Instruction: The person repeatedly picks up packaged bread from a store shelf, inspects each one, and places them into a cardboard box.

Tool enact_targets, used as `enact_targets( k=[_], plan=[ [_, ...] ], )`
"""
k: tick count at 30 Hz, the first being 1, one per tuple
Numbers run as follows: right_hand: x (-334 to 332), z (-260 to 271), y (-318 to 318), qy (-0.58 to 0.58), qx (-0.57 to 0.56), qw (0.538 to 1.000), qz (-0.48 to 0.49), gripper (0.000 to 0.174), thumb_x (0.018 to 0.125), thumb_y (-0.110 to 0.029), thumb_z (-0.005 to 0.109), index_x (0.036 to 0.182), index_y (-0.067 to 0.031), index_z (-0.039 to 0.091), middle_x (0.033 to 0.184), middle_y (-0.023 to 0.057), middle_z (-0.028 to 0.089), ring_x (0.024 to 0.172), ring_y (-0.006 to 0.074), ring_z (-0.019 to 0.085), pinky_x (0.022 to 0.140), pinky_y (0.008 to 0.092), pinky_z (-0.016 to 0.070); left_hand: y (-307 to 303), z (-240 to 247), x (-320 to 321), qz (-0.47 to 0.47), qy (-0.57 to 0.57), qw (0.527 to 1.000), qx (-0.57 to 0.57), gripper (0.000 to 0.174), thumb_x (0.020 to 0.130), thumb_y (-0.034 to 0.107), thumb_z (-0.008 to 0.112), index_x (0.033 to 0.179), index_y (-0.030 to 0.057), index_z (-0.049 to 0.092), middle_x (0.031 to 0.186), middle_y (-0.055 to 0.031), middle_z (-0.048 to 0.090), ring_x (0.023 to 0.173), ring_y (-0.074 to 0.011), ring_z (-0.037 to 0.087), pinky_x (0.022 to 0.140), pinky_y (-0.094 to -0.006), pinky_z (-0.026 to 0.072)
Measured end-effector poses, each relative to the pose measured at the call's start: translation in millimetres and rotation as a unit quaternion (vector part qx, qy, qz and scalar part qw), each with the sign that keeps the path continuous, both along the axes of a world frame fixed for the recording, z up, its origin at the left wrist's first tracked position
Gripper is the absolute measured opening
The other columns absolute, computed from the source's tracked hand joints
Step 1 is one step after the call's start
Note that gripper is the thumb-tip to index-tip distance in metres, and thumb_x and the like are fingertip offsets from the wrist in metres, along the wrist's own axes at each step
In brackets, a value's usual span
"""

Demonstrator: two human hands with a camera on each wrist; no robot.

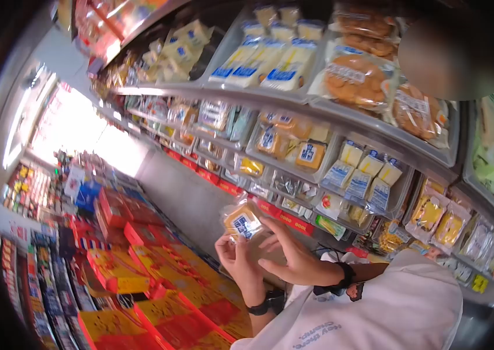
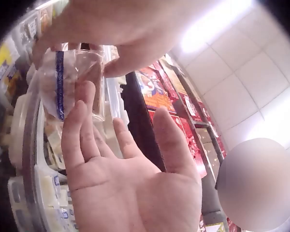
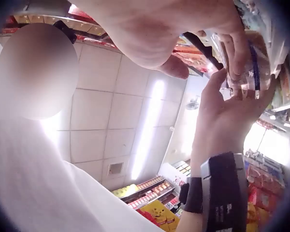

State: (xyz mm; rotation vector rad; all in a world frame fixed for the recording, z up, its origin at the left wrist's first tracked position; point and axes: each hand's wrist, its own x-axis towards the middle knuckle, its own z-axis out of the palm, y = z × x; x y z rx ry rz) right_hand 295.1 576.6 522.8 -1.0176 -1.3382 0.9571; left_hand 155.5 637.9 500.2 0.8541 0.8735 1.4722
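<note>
We see the wrapped cake packet [image 1: 242,221] held up before the snack shelves [image 1: 241,93]. The right hand [image 1: 296,259] pinches it with thumb and curled fingers. The left hand [image 1: 236,261], spread and nearly straight, touches its back.

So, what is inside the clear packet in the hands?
A yellow cake with a blue-and-white label shows through the packet. Its lower edge is covered by the fingers.

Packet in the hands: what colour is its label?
Blue and white, on the yellowish packet; head view shows it best.
</note>
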Motion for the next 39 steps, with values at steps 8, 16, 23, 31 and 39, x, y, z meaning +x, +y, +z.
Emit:
enact_targets(
  k=[8, 16, 23, 31, 39],
  plan=[
    [-28.8, -9.0, 7.4, 0.064, -0.020, 0.997, 0.049, 0.066, 0.093, -0.008, 0.068, 0.151, 0.0046, 0.039, 0.142, 0.0204, 0.047, 0.121, 0.0257, 0.058, 0.097, 0.0345, 0.0507, -42.8, 25.7, -25.3, 0.130, 0.127, 0.980, 0.082, 0.070, 0.089, 0.001, 0.066, 0.152, -0.0032, 0.036, 0.150, -0.0179, 0.047, 0.140, -0.0270, 0.047, 0.117, -0.0408, 0.0370],
    [-81.8, -9.4, 9.8, 0.029, 0.022, 0.996, 0.081, 0.057, 0.084, 0.004, 0.073, 0.138, 0.0022, 0.055, 0.130, 0.0134, 0.052, 0.087, 0.0111, 0.056, 0.074, 0.0246, 0.0498, -82.7, 29.3, -90.4, 0.116, 0.033, 0.993, 0.002, 0.081, 0.087, -0.002, 0.069, 0.157, -0.0012, 0.028, 0.156, -0.0187, 0.041, 0.145, -0.0279, 0.041, 0.122, -0.0405, 0.0298],
    [-151.2, 1.3, 3.5, -0.022, 0.073, 0.988, 0.133, 0.058, 0.080, 0.006, 0.075, 0.136, 0.0033, 0.056, 0.127, 0.0138, 0.053, 0.080, 0.0092, 0.053, 0.064, 0.0208, 0.0466, -111.1, 38.3, -165.9, 0.138, 0.004, 0.990, 0.000, 0.084, 0.087, 0.000, 0.070, 0.158, -0.0011, 0.025, 0.157, -0.0190, 0.039, 0.147, -0.0275, 0.039, 0.122, -0.0406, 0.0297],
    [-223.8, 2.3, -12.6, -0.016, 0.027, 0.989, 0.144, 0.062, 0.081, 0.005, 0.070, 0.140, 0.0019, 0.049, 0.136, 0.0156, 0.051, 0.101, 0.0167, 0.057, 0.090, 0.0306, 0.0480, -122.6, 29.8, -256.2, 0.122, -0.013, 0.992, 0.043, 0.081, 0.080, -0.001, 0.068, 0.154, -0.0044, 0.034, 0.153, -0.0180, 0.040, 0.145, -0.0283, 0.039, 0.121, -0.0404, 0.0277],
    [-259.7, 30.4, -17.1, 0.094, -0.075, 0.983, 0.141, 0.087, 0.087, -0.018, 0.070, 0.158, -0.0017, 0.022, 0.152, 0.0205, 0.042, 0.140, 0.0296, 0.046, 0.117, 0.0424, 0.0362, -119.3, 33.4, -308.6, 0.053, 0.193, 0.968, 0.151, 0.080, 0.073, 0.006, 0.069, 0.148, -0.0058, 0.043, 0.149, -0.0209, 0.046, 0.139, -0.0305, 0.044, 0.119, -0.0402, 0.0300]
  ],
)
